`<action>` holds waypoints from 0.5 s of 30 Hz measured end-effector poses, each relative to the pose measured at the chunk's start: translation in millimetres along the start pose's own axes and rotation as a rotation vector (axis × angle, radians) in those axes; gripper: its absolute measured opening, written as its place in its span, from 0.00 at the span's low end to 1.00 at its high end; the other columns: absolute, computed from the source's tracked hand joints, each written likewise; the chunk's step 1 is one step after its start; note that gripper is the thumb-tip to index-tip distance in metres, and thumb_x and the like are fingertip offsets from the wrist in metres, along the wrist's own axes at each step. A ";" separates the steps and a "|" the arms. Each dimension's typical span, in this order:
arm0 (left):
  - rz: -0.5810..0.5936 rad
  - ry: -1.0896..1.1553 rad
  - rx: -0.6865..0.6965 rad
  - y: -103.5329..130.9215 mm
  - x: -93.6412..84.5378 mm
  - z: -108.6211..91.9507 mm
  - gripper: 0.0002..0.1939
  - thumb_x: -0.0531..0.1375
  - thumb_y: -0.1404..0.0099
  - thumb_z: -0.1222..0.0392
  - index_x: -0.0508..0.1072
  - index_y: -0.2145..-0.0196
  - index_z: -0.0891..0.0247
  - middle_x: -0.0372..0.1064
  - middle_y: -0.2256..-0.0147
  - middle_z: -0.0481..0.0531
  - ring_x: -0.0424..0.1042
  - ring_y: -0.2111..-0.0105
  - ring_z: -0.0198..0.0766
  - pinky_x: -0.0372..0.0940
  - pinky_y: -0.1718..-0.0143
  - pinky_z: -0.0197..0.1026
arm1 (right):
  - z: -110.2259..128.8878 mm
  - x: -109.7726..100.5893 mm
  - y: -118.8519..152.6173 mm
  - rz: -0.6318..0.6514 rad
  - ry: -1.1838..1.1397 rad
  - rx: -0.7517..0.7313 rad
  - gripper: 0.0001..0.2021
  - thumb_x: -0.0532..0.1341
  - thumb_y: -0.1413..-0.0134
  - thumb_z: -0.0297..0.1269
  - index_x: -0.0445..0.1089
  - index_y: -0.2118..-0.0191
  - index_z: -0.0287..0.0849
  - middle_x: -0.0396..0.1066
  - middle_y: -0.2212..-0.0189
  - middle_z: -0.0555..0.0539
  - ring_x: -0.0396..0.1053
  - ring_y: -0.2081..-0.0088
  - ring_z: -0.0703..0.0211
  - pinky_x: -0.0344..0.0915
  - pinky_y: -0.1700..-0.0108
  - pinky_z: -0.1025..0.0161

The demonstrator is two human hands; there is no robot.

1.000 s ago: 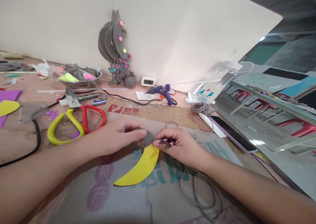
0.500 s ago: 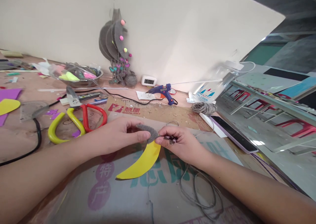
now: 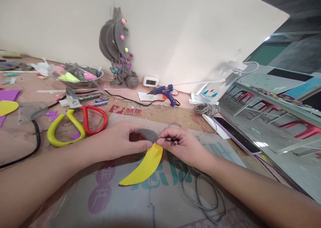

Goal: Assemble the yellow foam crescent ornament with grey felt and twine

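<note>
Yellow and red looped scissor handles [image 3: 75, 127] lie on the left of the brown bench [image 3: 22, 144], well apart from the work. Just right of them, the left hand [image 3: 120, 142] pinches the grey twine-wrapped tip [image 3: 147, 135] of a yellow crescent-shaped foam piece [image 3: 145, 167], thumb closed on it. The right hand [image 3: 183, 147] pinches the same tip from the other side, fingers curled. Behind, a blue hot-glue gun [image 3: 164, 92] rests near the wall.

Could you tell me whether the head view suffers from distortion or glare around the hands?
Head view: wide-angle bending curves the wall edge and stretches both forearms; left hand, right hand and yellow crescent stay sharp under soft, even light; glare only on the phone.
</note>
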State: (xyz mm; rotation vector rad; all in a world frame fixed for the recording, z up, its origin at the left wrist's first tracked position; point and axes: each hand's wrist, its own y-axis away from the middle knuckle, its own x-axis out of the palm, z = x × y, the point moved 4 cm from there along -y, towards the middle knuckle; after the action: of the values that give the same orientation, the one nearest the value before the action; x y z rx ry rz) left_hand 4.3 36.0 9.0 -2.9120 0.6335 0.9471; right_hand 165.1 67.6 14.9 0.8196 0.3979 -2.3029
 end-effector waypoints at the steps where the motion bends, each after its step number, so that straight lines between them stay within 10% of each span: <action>1: 0.001 0.013 0.001 0.2 0.2 -0.4 0.13 0.54 0.43 0.49 0.71 0.68 0.60 0.67 0.73 0.45 0.64 0.72 0.34 0.58 0.73 0.35 | -0.3 -0.1 0.1 -0.001 0.004 -0.002 0.09 0.59 0.49 0.40 0.69 0.73 0.39 0.65 0.78 0.52 0.59 0.76 0.69 0.57 0.75 0.72; 15: -0.063 0.123 -0.036 0.9 -4.7 2.6 0.17 0.53 0.41 0.48 0.69 0.76 0.63 0.63 0.78 0.47 0.61 0.77 0.33 0.54 0.78 0.35 | 0.2 -0.5 0.1 0.011 -0.061 0.043 0.10 0.58 0.49 0.40 0.68 0.73 0.39 0.62 0.79 0.53 0.57 0.77 0.69 0.55 0.76 0.71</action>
State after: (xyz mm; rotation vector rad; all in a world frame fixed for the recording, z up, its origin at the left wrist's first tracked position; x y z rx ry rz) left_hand -1.0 37.2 9.7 -3.0207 0.5316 0.7863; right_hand 165.3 67.7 15.3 0.7682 0.3167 -2.3270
